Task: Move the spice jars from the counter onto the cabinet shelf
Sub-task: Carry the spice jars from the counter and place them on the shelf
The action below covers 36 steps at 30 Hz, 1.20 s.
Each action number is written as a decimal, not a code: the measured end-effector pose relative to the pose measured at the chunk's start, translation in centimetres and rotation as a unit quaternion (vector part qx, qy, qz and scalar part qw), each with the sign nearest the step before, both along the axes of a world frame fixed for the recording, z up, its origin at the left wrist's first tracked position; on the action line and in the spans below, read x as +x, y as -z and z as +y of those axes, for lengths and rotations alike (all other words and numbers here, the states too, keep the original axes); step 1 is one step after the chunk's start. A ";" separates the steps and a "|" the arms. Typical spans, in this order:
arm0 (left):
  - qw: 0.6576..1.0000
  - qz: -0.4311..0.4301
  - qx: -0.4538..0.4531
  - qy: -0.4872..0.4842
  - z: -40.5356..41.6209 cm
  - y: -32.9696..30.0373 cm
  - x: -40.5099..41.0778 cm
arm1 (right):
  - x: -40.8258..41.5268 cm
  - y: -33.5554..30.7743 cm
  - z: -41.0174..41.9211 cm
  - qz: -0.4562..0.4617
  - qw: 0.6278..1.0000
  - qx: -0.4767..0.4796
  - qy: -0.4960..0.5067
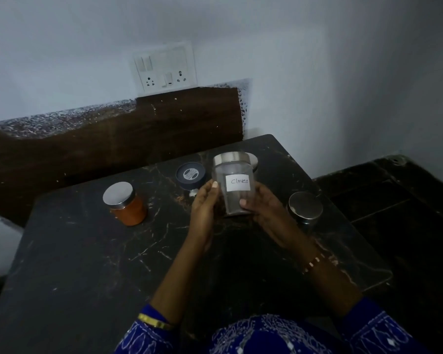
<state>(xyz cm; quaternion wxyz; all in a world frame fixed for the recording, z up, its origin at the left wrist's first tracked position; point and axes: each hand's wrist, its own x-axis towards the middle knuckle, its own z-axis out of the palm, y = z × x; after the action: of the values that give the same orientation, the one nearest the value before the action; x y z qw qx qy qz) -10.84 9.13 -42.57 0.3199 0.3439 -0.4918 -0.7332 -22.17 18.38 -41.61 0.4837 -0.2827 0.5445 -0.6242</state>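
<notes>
I hold a clear glass jar (234, 183) with a steel lid and a white label reading "Cloves" above the dark marble counter (87, 264). My left hand (205, 208) grips its left side and my right hand (262, 205) grips its right side, thumb on the front. On the counter stand a jar of orange powder (125, 204) at the left, a dark-lidded jar (191, 176) behind my left hand, and a steel-lidded jar (304, 206) at the right. Another steel lid (253, 159) peeks out behind the held jar.
A white wall with a switch and socket plate (164, 66) rises behind the counter, above a brown backsplash (138, 134). The counter's right edge drops to a dark lower surface (394, 200). No cabinet shelf is in view.
</notes>
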 end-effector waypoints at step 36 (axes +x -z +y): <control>0.831 0.064 -0.522 -0.182 -17.8 -45.9 -5.8 | -5.2 -44.6 -21.2 0.471 0.791 -0.359 0.155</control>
<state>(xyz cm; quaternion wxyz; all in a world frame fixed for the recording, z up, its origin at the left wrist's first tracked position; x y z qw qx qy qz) -16.67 -8.62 3.30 0.6100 0.1611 -0.7082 -0.3169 -27.35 -2.84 2.95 -0.0721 -0.6063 0.4782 -0.6313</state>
